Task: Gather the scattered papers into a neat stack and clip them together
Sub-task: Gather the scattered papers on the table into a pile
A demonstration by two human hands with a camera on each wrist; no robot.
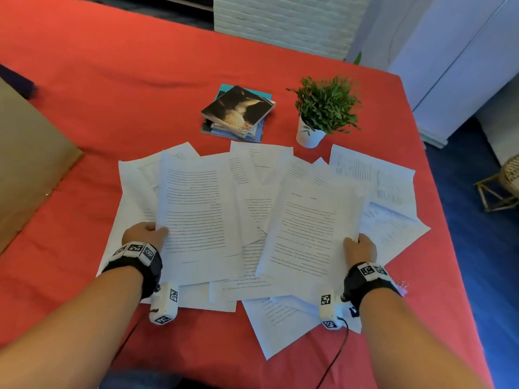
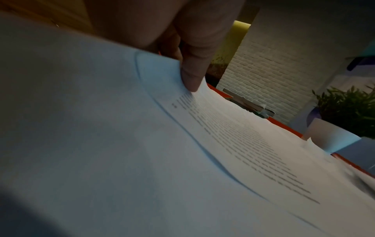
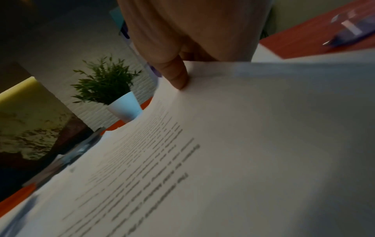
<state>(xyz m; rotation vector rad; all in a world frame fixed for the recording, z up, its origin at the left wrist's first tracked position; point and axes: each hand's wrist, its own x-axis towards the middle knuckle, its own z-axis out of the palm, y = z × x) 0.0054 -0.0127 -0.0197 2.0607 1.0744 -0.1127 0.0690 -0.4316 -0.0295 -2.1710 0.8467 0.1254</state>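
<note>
Several printed white papers [image 1: 252, 209] lie spread and overlapping on the red tablecloth [image 1: 112, 94]. My left hand [image 1: 158, 231] pinches the near left corner of one printed sheet [image 1: 196, 206] and lifts its edge; the thumb [image 2: 192, 70] lies on top of that sheet [image 2: 233, 128]. My right hand [image 1: 353, 243] pinches the near right edge of another printed sheet [image 1: 309, 228], with the thumb [image 3: 175, 73] pressed on that sheet [image 3: 202, 144]. A small purple clip-like object [image 3: 349, 32] lies on the cloth right of my right wrist [image 1: 403, 286].
A stack of books [image 1: 238, 110] and a potted plant in a white pot [image 1: 311, 133] stand just beyond the papers. A brown cardboard sheet [image 1: 28, 169] lies at the left. The table's right edge [image 1: 438, 192] drops to a blue floor.
</note>
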